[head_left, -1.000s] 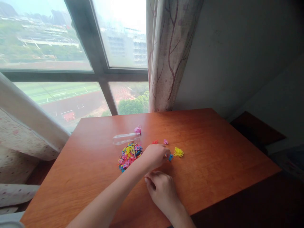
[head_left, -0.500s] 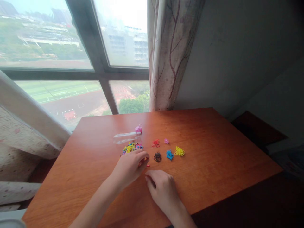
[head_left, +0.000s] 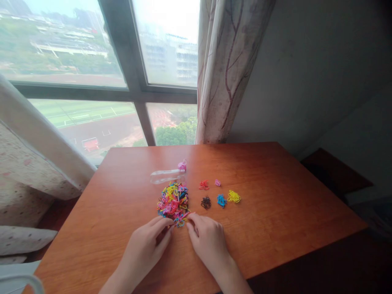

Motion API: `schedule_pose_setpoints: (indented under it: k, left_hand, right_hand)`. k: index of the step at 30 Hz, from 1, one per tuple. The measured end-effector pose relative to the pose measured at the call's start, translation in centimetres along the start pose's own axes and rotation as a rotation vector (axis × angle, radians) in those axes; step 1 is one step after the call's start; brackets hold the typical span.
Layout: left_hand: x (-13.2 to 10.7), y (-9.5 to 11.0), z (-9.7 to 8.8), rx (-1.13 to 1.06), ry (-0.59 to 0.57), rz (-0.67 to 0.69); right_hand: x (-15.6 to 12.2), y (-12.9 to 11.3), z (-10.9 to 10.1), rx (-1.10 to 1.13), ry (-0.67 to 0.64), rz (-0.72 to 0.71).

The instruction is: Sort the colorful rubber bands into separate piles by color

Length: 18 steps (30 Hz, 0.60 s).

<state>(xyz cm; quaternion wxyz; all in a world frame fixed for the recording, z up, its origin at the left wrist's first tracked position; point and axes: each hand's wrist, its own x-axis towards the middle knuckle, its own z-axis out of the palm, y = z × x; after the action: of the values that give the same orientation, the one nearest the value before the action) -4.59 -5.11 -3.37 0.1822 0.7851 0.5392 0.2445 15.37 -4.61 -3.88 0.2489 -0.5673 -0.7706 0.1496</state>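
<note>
A heap of small mixed-colour rubber bands lies on the wooden table. Right of it sit small sorted clusters: red, pink, black, blue and yellow. My left hand rests at the heap's near edge, fingers curled and pressed together at the bands. My right hand lies beside it, fingertips pinching at the heap's near right corner. What either hand grips is too small to name.
A clear plastic bottle with a pink cap lies on its side behind the heap. A window and a patterned curtain stand beyond the table's far edge. A cushion lies at the left.
My left hand drew back from the sorted clusters to the heap's near edge. My right hand shifted slightly forward to the heap. The black and blue clusters are now uncovered.
</note>
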Motion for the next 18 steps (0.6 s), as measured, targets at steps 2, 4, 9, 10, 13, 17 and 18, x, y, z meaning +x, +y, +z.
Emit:
schedule_pose_setpoints:
  k: [2,4,9,10,13,17,18]
  left_hand:
    - [-0.1,-0.01,0.16,0.011,-0.003,-0.001]
    - [-0.08,0.03,0.23,0.025,0.0,0.008]
    - [-0.05,0.22,0.22,0.049,0.012,0.033]
    - [-0.07,0.23,0.21,0.053,0.005,0.032]
    - [-0.17,0.21,0.22,0.062,-0.014,0.022]
    - [-0.24,0.1,0.31,0.071,-0.013,0.018]
    - [-0.24,0.07,0.34,0.072,-0.014,0.018]
  right_hand:
    - [0.36,-0.23,0.2,0.002,0.002,-0.007]
    - [0.66,-0.4,0.42,0.0,0.006,-0.015]
    - [0.87,-0.51,0.69,-0.016,0.014,-0.025]
    - [0.83,-0.52,0.66,-0.01,0.017,-0.028]
    - [0.66,-0.54,0.48,0.037,0.05,-0.035]
    - [0.44,-0.52,0.31,0.114,0.116,-0.038]
    - [0.4,-0.47,0.31,0.125,0.127,-0.035]
